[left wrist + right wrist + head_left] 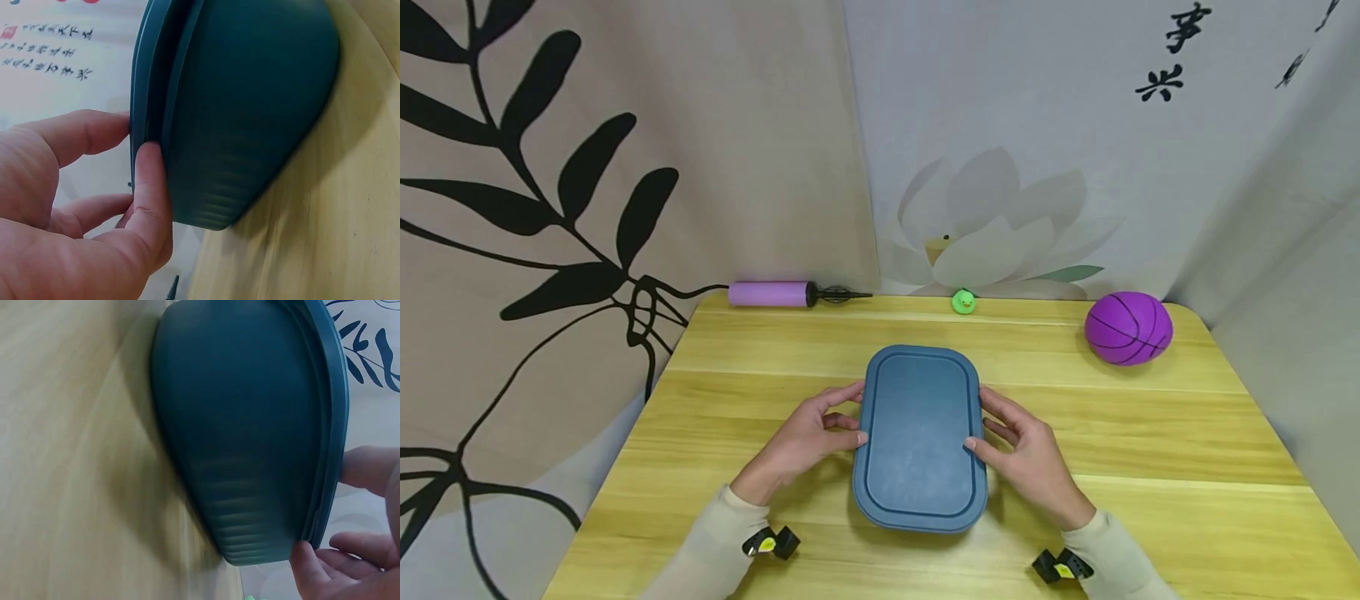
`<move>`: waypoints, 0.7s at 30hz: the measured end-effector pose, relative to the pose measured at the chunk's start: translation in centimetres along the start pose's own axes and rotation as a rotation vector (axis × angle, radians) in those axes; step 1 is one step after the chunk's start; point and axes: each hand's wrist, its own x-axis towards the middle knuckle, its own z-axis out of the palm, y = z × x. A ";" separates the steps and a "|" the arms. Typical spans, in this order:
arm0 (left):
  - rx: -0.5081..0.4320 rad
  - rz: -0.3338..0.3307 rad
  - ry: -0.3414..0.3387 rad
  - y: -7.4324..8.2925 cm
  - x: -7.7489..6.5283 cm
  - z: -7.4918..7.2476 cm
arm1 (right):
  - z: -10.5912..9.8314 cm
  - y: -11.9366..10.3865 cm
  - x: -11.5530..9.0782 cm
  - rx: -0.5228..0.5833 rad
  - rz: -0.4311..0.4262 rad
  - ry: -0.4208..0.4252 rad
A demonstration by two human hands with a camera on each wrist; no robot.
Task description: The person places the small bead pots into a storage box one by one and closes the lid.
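A blue-grey lidded storage box [920,442] lies lengthwise on the table in the head view, its flat lid [917,417] on top. On its left long side my left hand [808,437] pinches the lid's rim, with the thumb on the upper edge. My right hand [1026,450] grips the rim opposite in the same way. Both wrist views show the ribbed side wall [219,194] of the box below the rim. Fingertips in the right wrist view sit right at the lid's lip [334,425].
A purple hand pump [771,294] lies along the table's back left edge. At the back middle stands a small green rubber duck [963,302]. The purple ball [1128,328] with black lines rests at the back right. Printed curtains [760,142] hang behind the wooden table [1150,433].
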 end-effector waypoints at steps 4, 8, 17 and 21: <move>-0.002 -0.002 -0.002 -0.4 0.1 0.1 | 0.0 0.0 -0.1 -0.005 0.027 -0.019; -0.009 -0.003 -0.010 -0.8 0.2 0.1 | -0.1 0.0 0.0 -0.009 0.041 -0.036; -0.050 -0.003 -0.029 -1.0 0.5 0.0 | -0.6 0.4 0.6 0.016 0.059 -0.066; -0.089 -0.015 -0.026 -1.0 0.5 0.2 | -0.6 0.6 0.9 0.033 0.074 -0.059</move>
